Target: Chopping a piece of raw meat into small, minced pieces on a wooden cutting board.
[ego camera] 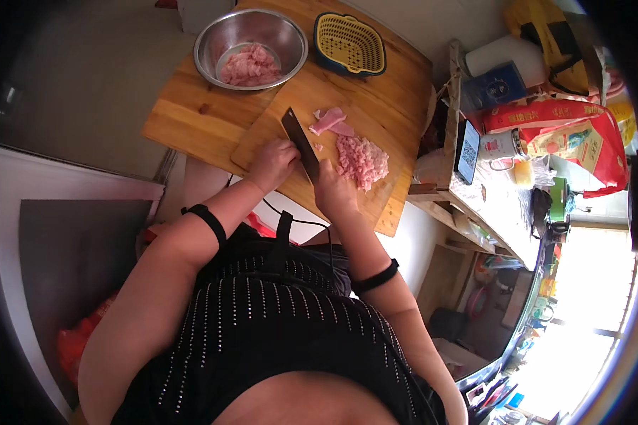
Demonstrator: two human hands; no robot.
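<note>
My right hand [335,191] is closed around the handle of a kitchen cleaver [301,143], whose dark blade points up and left over a wooden cutting board [271,122]. Just left of the blade is my left hand [274,163], fingers curled; whether they hold anything under them is hidden. Beyond the blade, on the board, lie a few pale pink slices of raw meat [329,121]. A heap of finely chopped raw meat [362,159] sits to the right, near my right hand. More chopped meat [251,65] lies in a steel bowl [204,53] at the table's far left.
A yellow plastic colander basket [349,43] in a dark outer bowl stands at the table's [191,103] far side. On the right, a shelf [473,196] holds a phone [468,151], a mug [500,146] and a red bag [606,143]. A black cable [297,220] hangs before my body.
</note>
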